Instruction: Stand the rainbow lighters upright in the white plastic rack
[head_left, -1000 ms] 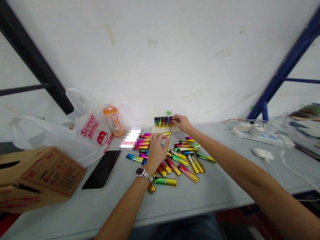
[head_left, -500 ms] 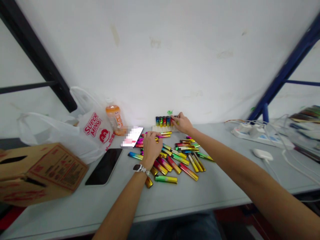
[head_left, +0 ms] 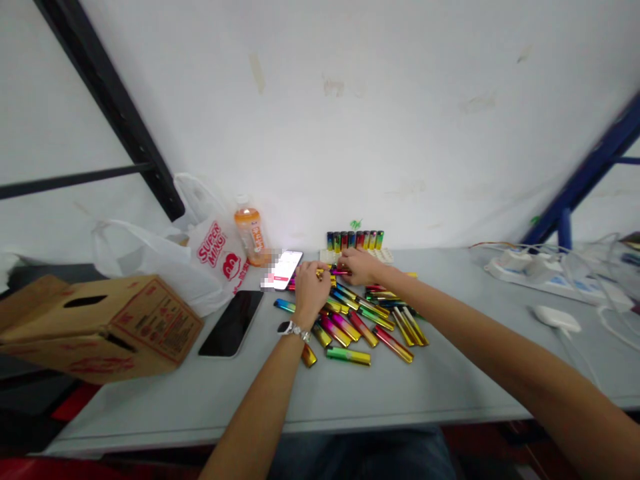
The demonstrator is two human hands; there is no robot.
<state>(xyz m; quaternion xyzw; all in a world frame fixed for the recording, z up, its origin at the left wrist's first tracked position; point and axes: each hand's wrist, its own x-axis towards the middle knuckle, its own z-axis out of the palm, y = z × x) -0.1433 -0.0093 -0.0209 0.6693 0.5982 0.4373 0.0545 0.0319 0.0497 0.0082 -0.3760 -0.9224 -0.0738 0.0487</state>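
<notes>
Best to keep fingertips light and clear of the upright lighters [head_left: 351, 238] just above, with left hand [head_left: 311, 288] and right hand [head_left: 361, 265] narrow around the pink-ended lighter [head_left: 341, 271] at frame centre, impossible to tell whether in a firm grip.

Before me, the grey surface [head_left: 440, 390] carries a cardboard box [head_left: 150, 320], a plastic bag [head_left: 200, 267], an orange drink bottle [head_left: 251, 237], a dark-screened phone [head_left: 233, 323], a lit phone [head_left: 289, 268], scattered metallic lighters [head_left: 349, 355], a pale tray [head_left: 385, 255], a white power strip [head_left: 527, 277] and a rounded white device [head_left: 557, 319]

Even indoor light, soft blur, bowed edges
</notes>
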